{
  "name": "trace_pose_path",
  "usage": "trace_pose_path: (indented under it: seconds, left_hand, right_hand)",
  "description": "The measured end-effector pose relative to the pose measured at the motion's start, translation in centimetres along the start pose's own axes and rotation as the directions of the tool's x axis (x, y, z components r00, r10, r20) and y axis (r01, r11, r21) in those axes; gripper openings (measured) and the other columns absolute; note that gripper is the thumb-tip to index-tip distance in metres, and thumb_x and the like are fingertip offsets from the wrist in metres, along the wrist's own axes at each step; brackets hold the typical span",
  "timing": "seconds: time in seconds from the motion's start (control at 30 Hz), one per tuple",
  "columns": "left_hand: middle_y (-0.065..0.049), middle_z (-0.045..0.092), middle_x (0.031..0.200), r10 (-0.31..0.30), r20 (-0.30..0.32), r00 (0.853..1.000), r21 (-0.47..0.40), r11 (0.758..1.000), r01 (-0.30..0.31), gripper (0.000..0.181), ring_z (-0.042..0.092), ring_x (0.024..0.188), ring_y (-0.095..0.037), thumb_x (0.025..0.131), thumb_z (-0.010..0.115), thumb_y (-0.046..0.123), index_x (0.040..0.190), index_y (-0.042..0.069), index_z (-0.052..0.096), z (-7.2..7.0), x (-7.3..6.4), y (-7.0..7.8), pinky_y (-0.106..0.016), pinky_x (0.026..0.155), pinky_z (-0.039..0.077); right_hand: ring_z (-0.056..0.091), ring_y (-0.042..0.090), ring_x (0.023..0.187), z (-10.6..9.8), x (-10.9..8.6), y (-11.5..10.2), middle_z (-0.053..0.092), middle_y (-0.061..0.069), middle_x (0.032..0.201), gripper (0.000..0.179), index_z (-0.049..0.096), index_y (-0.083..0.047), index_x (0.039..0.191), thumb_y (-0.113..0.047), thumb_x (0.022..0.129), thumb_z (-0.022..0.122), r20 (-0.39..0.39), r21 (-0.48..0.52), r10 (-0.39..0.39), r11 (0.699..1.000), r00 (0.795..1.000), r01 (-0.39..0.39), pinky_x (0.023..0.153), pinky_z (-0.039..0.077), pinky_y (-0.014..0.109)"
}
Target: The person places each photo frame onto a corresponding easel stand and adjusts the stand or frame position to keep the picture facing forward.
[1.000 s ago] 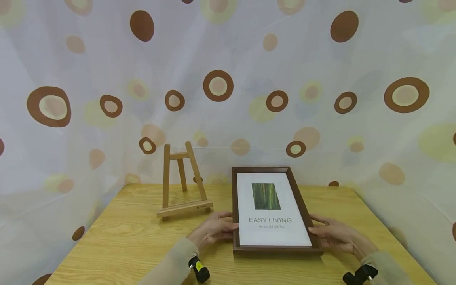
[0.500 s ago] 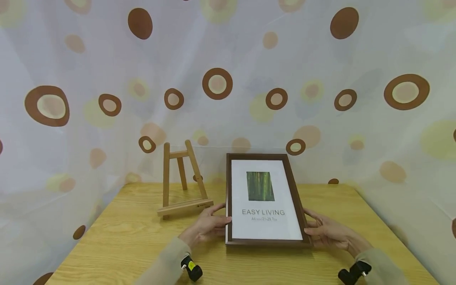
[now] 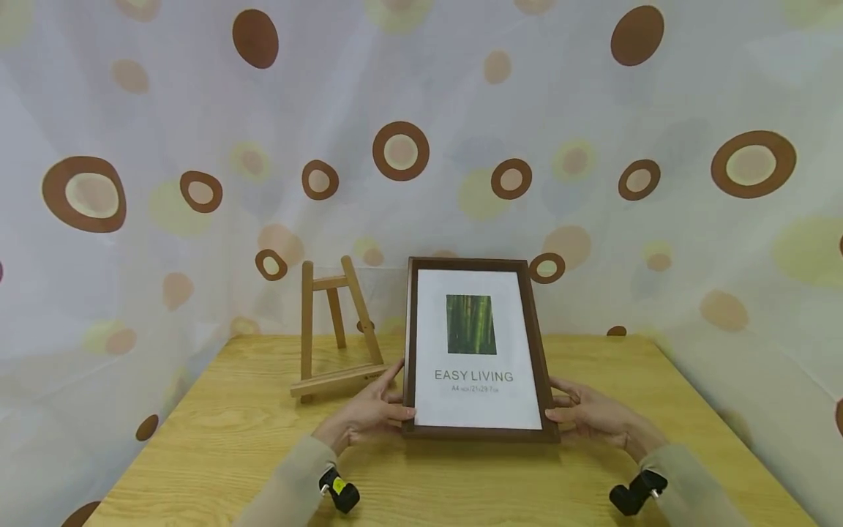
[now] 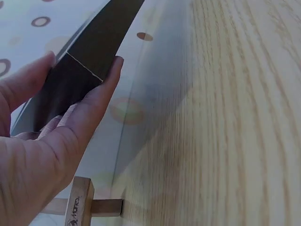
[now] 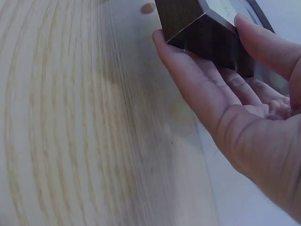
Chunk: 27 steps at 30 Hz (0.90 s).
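Framed print (image 3: 472,348), centre: I see it clamped btwn L hand (image 3: 369,411) and R hand (image 3: 589,416), thumbs in front, low on opp. sides; appears raised off table (image 3: 217,439). Long axis runs up from my grip, top leaning back. Easel (image 3: 337,382) stands to its left, nearer L hand.

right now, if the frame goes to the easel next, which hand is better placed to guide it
Probably the left hand: it grips the picture frame on the side nearest the easel. The right hand holds the opposite side, farther from the easel.
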State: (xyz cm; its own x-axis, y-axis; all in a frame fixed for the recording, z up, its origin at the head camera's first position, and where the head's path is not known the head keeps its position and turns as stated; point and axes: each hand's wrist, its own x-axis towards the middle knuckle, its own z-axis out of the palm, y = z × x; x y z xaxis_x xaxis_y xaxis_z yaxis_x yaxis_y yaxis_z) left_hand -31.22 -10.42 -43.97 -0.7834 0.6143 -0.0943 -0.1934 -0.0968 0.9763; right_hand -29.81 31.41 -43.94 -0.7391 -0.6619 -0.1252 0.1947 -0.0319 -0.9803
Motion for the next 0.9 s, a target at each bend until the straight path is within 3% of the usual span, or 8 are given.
trace_pose_path:
  seconds: [0.1,0.23,0.37,0.5,0.67,0.9]
  left_hand:
    - [-0.037,0.022,0.153,0.021,-0.024,0.999,0.016,1.0,-0.02,0.099,0.053,0.123,-0.04,0.091,0.06,-0.009,0.159,0.026,-0.002,-0.2,-0.1,0.0,-0.067,0.103,0.038]
    - [-0.036,0.025,0.153,0.067,-0.094,0.993,0.074,0.995,-0.06,0.089,0.054,0.123,-0.039,0.09,0.064,-0.004,0.159,0.013,0.009,-0.5,-0.1,-0.1,-0.059,0.102,0.045]
    - [-0.031,0.034,0.151,0.093,-0.114,0.989,0.126,0.989,-0.079,0.079,0.059,0.117,-0.033,0.092,0.066,0.002,0.155,0.004,0.019,-0.8,-0.2,0.2,-0.052,0.099,0.05]
    - [-0.031,0.027,0.154,0.099,-0.124,0.987,0.187,0.98,-0.075,0.08,0.049,0.129,-0.043,0.094,0.065,0.008,0.156,0.004,0.016,-1.1,-0.5,0.4,-0.06,0.1,0.046]
    - [-0.035,0.019,0.156,0.108,-0.172,0.979,0.239,0.969,-0.065,0.084,0.037,0.135,-0.052,0.094,0.067,0.015,0.158,0.009,0.012,-1.5,-0.9,0.6,-0.062,0.097,0.047]
    - [-0.033,0.019,0.156,0.13,-0.219,0.967,0.266,0.961,-0.069,0.085,0.037,0.136,-0.049,0.094,0.067,0.019,0.159,0.014,0.013,-2.0,-1.5,1.0,-0.055,0.096,0.051]
  right_hand:
    - [0.063,0.028,0.115,0.2,0.2,0.0,0.059,0.006,0.132,0.085,-0.026,-0.005,0.151,0.001,0.102,0.044,0.03,0.022,-0.006,1.0,1.0,0.005,0.092,0.055,0.048]
    - [0.061,0.029,0.116,0.7,0.6,-0.4,0.057,0.008,0.132,0.085,-0.024,-0.011,0.152,-0.002,0.103,0.044,0.026,0.027,-0.003,1.0,1.0,0.003,0.093,0.053,0.053]
    - [0.06,0.03,0.118,1.1,1.2,-0.9,0.054,0.009,0.133,0.086,-0.024,-0.014,0.153,-0.003,0.103,0.045,0.02,0.035,-0.01,0.999,1.0,0.009,0.097,0.047,0.063]
    - [0.059,0.031,0.119,1.4,1.6,-1.2,0.046,0.018,0.14,0.087,-0.024,-0.015,0.153,-0.004,0.103,0.046,-0.008,0.0,-0.018,1.0,1.0,0.018,0.098,0.043,0.066]
    - [0.056,0.028,0.121,1.9,2.3,-1.7,0.019,0.039,0.15,0.089,-0.021,-0.012,0.154,-0.01,0.102,0.051,-0.094,-0.136,-0.052,0.99,0.994,0.039,0.095,0.049,0.061]
    - [0.053,0.031,0.124,2.3,3.4,-2.1,0.013,0.039,0.154,0.086,-0.011,-0.008,0.157,-0.011,0.101,0.055,-0.163,-0.209,-0.099,0.976,0.982,0.064,0.096,0.05,0.059]
